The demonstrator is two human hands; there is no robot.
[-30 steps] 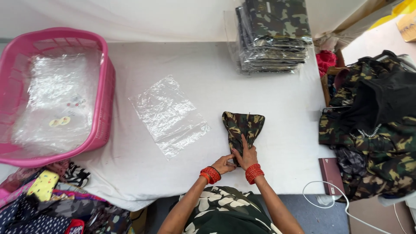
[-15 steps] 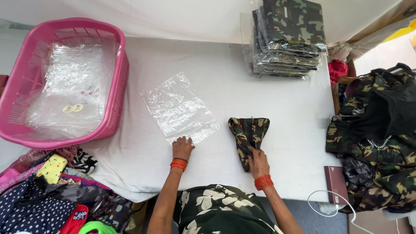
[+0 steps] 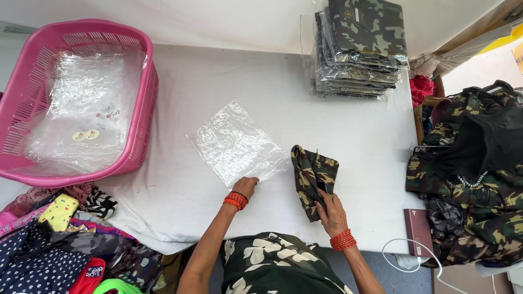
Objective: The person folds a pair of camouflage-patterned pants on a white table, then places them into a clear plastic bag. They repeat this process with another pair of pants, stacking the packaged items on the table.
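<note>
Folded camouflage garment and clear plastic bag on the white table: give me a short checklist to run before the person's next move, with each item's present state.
1. Right hand rests on the folded camouflage-print fabric garment: ok.
2. Left hand touches the near edge of the flat clear plastic bag: ok.
3. Bag's mouth opened: cannot tell; it lies flat.
4. Garment and bag lie apart on the white cloth-covered table, not overlapping: ok.
5. Garment neatly folded: not ok, its edges look uneven.
6. Pink plastic basket holds more clear bags: ok.
</note>
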